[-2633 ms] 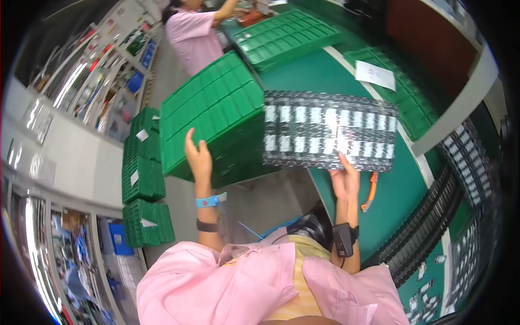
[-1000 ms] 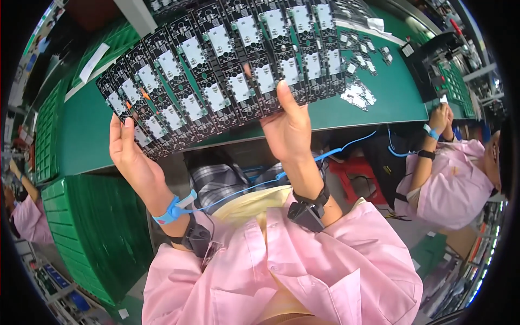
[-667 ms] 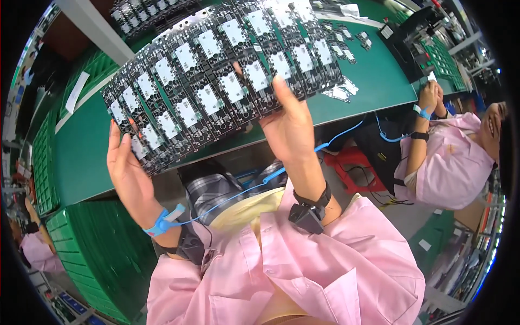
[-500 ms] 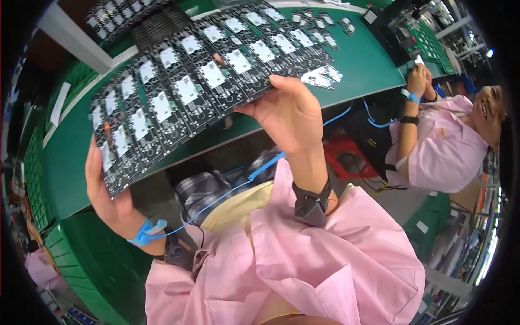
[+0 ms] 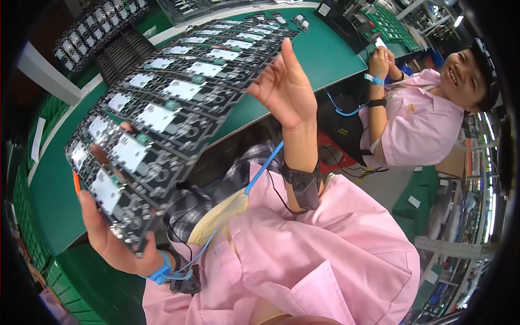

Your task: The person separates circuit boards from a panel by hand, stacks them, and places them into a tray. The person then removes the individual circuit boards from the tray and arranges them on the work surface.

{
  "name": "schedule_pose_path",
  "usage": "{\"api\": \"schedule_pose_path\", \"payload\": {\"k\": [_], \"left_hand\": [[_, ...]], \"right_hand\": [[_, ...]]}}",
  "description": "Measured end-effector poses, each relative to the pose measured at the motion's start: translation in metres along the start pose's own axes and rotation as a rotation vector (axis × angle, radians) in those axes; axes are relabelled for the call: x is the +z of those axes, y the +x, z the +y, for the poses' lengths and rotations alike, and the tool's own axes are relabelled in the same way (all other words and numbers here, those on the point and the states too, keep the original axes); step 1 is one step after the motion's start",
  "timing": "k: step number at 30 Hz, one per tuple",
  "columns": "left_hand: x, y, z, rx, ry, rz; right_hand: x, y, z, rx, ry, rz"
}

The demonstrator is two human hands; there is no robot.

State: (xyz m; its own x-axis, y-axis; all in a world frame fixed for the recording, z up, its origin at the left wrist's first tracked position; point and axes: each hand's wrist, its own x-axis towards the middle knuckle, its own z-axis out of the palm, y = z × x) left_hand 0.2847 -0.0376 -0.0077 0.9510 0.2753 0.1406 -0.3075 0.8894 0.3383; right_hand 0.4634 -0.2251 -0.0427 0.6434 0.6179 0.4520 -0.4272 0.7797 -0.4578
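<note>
My left hand (image 5: 116, 246) is closed on the near left corner of a large panel of joined black circuit boards (image 5: 184, 89). White rectangular patches and small green parts run in rows over it. The panel's right-hand edge rests in my right hand (image 5: 292, 89), its thumb upright at the edge and its fingertips partly hidden. Tilted above the green table, the panel has its left end closest to me. A narrow orange strip (image 5: 76, 181) shows beside my left thumb. A blue wrist strap (image 5: 161, 272) circles my left wrist.
Behind the panel stand more boards (image 5: 100, 32) by a dark slotted rack (image 5: 127, 54). Small loose boards (image 5: 300, 23) lie on the far part of the green table (image 5: 341, 59). At right, a co-worker (image 5: 414, 119) holds a small white piece (image 5: 380, 42) near a green crate (image 5: 387, 24).
The panel has tilted and turned, bringing its left end lower and nearer. My left hand has moved down with it, my right hand slightly up. The whole view has shifted.
</note>
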Motion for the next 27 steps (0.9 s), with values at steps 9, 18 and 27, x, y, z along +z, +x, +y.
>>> {"api": "schedule_pose_path", "payload": {"k": [9, 18, 27], "left_hand": [[0.022, -0.001, -0.037, -0.025, 0.275, -0.038], [0.026, 0.000, -0.045, -0.005, 0.211, -0.156], [0.041, -0.002, -0.044, 0.005, 0.399, 0.063]], "right_hand": [[-0.016, 0.002, -0.008, -0.022, -0.013, 0.434], [-0.019, 0.007, 0.001, -0.103, -0.177, 0.663], [-0.017, 0.010, 0.004, 0.023, -0.059, 0.231]]}}
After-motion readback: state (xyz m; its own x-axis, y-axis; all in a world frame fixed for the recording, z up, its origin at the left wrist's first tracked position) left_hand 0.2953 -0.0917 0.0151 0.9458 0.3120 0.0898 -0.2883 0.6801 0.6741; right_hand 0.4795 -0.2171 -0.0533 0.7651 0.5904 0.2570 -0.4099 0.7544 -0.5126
